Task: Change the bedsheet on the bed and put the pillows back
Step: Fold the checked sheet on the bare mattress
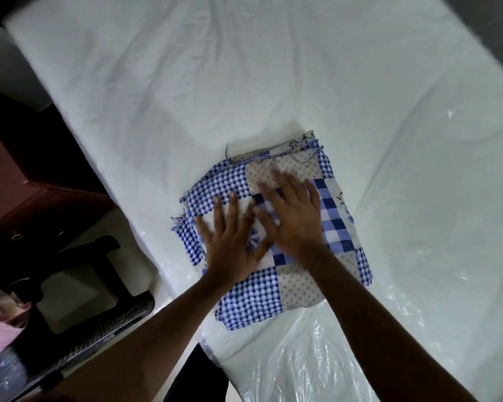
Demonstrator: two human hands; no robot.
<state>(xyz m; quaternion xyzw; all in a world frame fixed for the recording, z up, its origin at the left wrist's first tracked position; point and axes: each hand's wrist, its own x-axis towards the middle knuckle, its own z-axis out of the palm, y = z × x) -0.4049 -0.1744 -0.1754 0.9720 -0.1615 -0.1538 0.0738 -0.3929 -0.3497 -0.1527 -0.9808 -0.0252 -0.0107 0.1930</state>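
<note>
White mattress [302, 82] fills the view, crinkly clear plastic wrap [317, 358] over its near end; dim room, with a dark red cabinet [12, 175] and a black chair [79, 285] on the floor at left. The folded bedsheet [250, 294] (blue check and dotted patchwork, frayed edges) lies flat on the mattress near its near-left edge, under both palms: left hand [230, 242] on its left half, right hand [296, 221] just beside it on the middle, all fingers straight and spread, pressing down and gripping nothing. The bundle is nearly square, its long axis running near to far with the far end leaning left; fingertips point far.
</note>
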